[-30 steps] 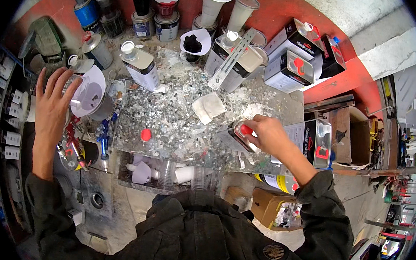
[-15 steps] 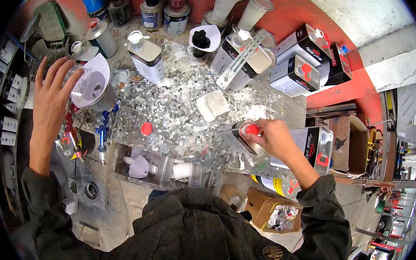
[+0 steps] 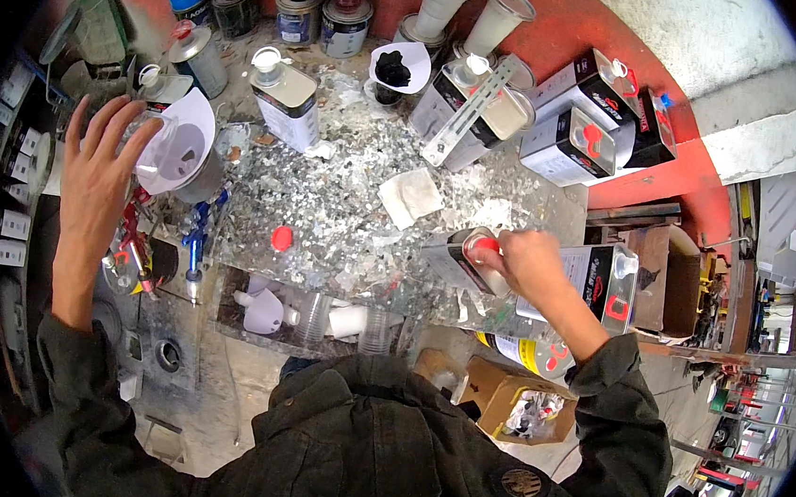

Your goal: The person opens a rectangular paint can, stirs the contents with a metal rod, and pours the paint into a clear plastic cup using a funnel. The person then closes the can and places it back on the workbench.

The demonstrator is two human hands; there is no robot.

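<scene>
My left hand point(image 3: 103, 152) is at the left end of the workbench, its fingers curved around a clear plastic cup point(image 3: 158, 140). Its thumb is hidden. Just behind that cup is a white paper strainer point(image 3: 197, 123) set in a grey cup point(image 3: 205, 181). On the right, my right hand point(image 3: 534, 265) pinches the red cap point(image 3: 483, 247) at the top of a small metal can point(image 3: 454, 258), which leans on the bench near its front edge. A loose red cap point(image 3: 281, 238) lies on the paint-spattered bench top point(image 3: 326, 204).
A folded white cloth point(image 3: 411, 198) lies mid-bench. Metal cans point(image 3: 568, 145) and paint tins point(image 3: 345, 31) line the back. A metal ruler point(image 3: 469, 113) leans across cans. Spray guns point(image 3: 194, 248) hang at the left edge; an open drawer point(image 3: 314, 341) holds cups.
The view has shifted slightly. My right hand and the small can have tilted a little, with the fingers still at the red cap. My left hand stays almost where it was.
</scene>
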